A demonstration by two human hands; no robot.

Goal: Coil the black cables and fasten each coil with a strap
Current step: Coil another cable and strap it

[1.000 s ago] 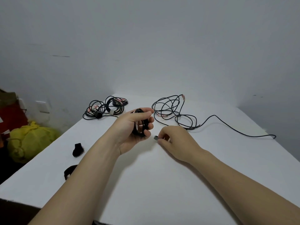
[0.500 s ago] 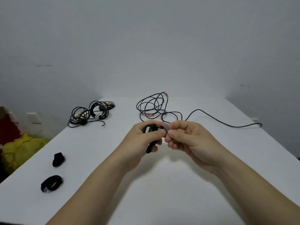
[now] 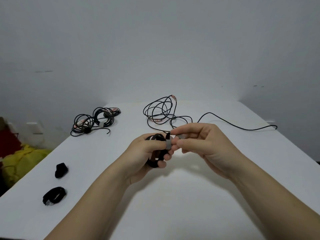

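Smooth white table [image 3: 173,208]: left hand [image 3: 142,157] grips black coil [image 3: 154,164], right hand [image 3: 204,144] pinches grey strap [image 3: 168,144]

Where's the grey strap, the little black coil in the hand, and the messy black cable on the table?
Grey strap [image 3: 168,144]: head view, band over coil.
Little black coil [image 3: 154,163]: head view, lower loop.
Messy black cable [image 3: 156,120]: head view, pale tag among loops.

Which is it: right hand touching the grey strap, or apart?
Touching. The head view shows the right hand pinching the free end of the grey strap between thumb and fingertip, while the left hand grips the black coil.
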